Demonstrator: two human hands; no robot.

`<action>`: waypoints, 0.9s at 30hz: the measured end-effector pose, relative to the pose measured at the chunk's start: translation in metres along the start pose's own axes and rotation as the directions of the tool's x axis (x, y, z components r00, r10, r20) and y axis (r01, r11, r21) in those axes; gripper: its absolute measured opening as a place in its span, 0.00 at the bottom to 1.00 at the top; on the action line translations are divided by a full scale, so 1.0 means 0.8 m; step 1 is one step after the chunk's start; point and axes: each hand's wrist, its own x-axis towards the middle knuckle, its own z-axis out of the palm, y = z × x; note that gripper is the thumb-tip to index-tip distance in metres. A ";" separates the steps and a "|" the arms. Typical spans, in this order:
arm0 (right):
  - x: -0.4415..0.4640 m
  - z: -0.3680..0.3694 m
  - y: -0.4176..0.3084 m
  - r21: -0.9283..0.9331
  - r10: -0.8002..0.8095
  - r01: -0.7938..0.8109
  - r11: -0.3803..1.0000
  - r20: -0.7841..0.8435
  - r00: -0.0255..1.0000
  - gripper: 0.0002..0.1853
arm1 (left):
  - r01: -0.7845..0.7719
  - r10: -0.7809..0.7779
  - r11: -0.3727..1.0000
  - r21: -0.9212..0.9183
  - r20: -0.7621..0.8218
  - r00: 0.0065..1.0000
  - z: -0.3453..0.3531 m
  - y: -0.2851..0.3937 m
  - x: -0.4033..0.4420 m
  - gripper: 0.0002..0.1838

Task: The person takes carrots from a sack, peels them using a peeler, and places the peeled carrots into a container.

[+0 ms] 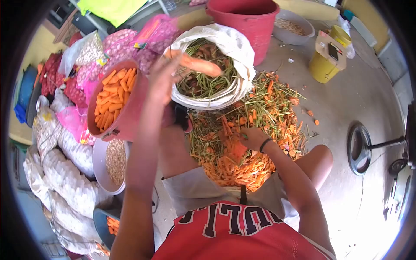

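My left hand (162, 80), raised and partly blurred, is closed on a thick carrot (201, 66) in front of the white sack (242, 45). Green stalks and trimmings (201, 89) fill the sack's open mouth. Low over the peelings, my right hand (255, 139) is closed, with a small green bit showing at its fingers; the rest of what it grips is hidden. Beneath and around that hand spreads a heap of carrot peelings (238, 169), cut ends and green stalks. A black band circles the right wrist.
Left of the sack stands a red bucket of peeled carrots (113, 97). Beyond are a tall red bin (247, 26) and a yellow bucket (323, 67) with a phone on top. Filled sacks (69, 177) and a basin (97, 169) line the left; a fan base (359, 147) stands right.
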 end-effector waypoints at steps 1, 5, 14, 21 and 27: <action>-0.004 0.002 -0.002 0.080 -0.021 0.032 0.996 -0.136 0.991 0.15 | 0.070 -0.069 0.994 -0.082 0.007 0.998 0.012 -0.029 -0.013 0.14; -0.002 0.021 0.006 0.293 0.062 0.145 0.945 -0.596 0.801 0.12 | 0.062 -0.098 0.865 -0.498 -0.045 0.994 0.068 -0.167 -0.087 0.14; -0.014 0.006 0.025 0.335 0.185 0.142 0.931 -0.772 0.608 0.10 | 0.125 -0.177 0.708 -0.695 -0.003 0.984 0.106 -0.231 -0.169 0.17; -0.016 0.006 0.024 0.216 0.119 0.058 0.975 -0.720 0.684 0.12 | 0.115 -0.094 0.777 -0.619 0.067 0.993 0.085 -0.226 -0.180 0.14; 0.007 0.038 0.080 0.285 0.375 -0.334 0.899 -0.104 0.921 0.14 | 0.139 -0.121 0.870 -0.473 0.069 0.990 0.065 -0.235 -0.181 0.12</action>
